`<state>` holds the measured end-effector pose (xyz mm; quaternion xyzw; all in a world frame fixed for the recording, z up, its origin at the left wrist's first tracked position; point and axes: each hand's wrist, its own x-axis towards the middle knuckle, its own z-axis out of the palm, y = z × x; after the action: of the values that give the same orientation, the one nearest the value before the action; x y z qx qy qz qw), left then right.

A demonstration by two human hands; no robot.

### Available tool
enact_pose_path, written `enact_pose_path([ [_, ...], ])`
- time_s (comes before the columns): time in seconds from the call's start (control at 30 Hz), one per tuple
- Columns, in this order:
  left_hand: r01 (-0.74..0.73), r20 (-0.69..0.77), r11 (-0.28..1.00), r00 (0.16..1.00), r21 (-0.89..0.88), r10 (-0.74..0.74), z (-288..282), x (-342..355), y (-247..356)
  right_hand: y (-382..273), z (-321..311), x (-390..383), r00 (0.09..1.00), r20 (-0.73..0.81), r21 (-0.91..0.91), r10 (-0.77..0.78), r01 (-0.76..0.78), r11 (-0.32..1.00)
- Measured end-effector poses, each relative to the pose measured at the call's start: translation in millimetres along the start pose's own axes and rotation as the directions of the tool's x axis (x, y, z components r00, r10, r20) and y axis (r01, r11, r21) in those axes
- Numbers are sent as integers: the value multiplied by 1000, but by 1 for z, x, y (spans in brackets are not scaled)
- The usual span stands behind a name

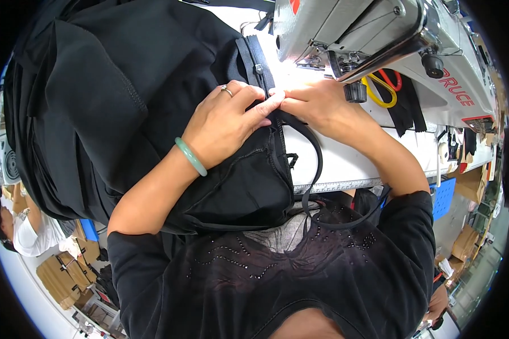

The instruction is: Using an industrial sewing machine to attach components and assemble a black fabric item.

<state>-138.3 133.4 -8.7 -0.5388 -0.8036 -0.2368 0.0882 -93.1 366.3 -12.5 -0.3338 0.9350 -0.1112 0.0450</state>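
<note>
Pinching black fabric (152, 113), left hand (226, 121), right hand (316, 104), beside sewing machine (379, 34).

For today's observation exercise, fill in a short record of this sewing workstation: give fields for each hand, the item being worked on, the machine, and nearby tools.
left hand: left hand lies flat on the black fabric, fingers pinching its edge; ring and green bangle worn
right hand: right hand pinches the same edge, fingertips meeting the left's
work item: black fabric with a zipper and a black strap looping off the table edge
machine: white sewing machine just above the hands
nearby tools: yellow-handled scissors behind the right hand
</note>
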Motion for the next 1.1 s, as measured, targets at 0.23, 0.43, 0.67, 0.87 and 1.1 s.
enact_pose_path([
  [0.23,-45,80,999,996,30,43,-3,1,-6,-2,11,-5,996,-85,151,36,-23,988],
  [0.43,-61,88,996,995,71,55,-6,2,-10,2,7,0,999,-1,108,42,-41,993],
  [0.67,-51,47,998,997,-38,53,-5,3,-22,5,12,7,918,-377,-37,-128,123,992],
  [0.87,-101,16,993,995,-66,102,6,20,-29,13,13,0,956,-274,-57,-107,95,994],
  [1.1,-171,63,983,982,-69,175,12,43,-39,4,-6,-16,987,-39,80,153,-150,985],
])
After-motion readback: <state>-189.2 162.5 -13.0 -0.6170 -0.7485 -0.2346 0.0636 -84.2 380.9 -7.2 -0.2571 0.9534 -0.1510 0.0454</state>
